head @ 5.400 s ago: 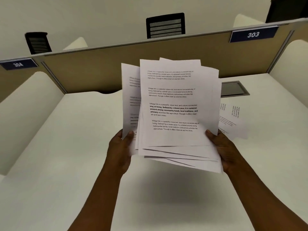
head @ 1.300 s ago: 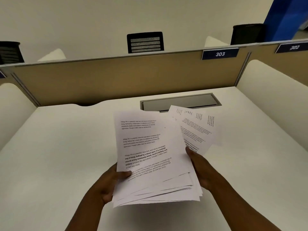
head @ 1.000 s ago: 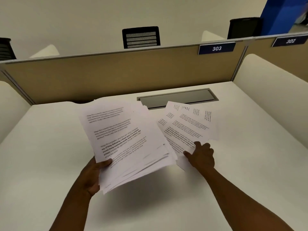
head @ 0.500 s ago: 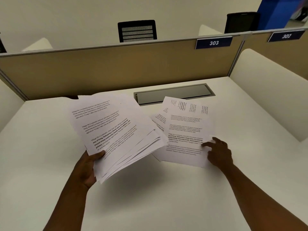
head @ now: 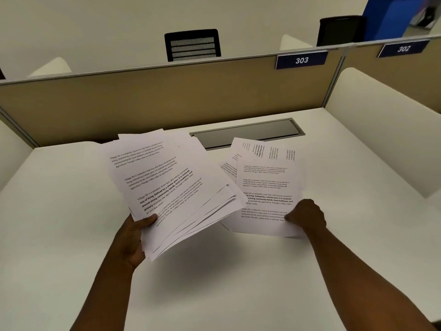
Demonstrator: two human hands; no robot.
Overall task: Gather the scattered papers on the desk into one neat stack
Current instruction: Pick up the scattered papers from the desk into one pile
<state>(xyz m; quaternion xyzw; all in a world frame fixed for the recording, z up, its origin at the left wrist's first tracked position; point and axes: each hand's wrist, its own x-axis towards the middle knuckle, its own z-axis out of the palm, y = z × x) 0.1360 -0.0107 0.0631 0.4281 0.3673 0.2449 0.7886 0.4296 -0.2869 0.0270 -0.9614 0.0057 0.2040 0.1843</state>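
Two dark blue plates on the tan partition (head: 167,101) carry white numbers: "303" (head: 301,60) above this bench (head: 214,283) and "302" (head: 403,48) over the neighbouring bay to the right. The top sheet of the fanned stack (head: 167,185) in the left hand (head: 133,237) is printed with repeated paragraphs starting "Village life is a peaceful, close-knit, and nature-connected way of living", one of them partly in bold; the same text shows on the loose sheets (head: 265,187) lying on the bench to the right, where a lower sheet is turned so its lines run sideways. The left hand grips the stack at its near left corner, thumb curled over the top page, and holds it tilted above the bench, its edges uneven. The right hand (head: 306,217) has its fingers curled down onto the near right corner of the loose sheets, pinching that corner against the bench. Half a second ago those fingers were spread flat on the page edge; now they have closed at the corner, while the stack has stayed raised in the left hand. A grey recessed panel (head: 248,133) sits in the bench just behind both sets of paper, and a black mesh chair back (head: 192,45) shows beyond the partition.
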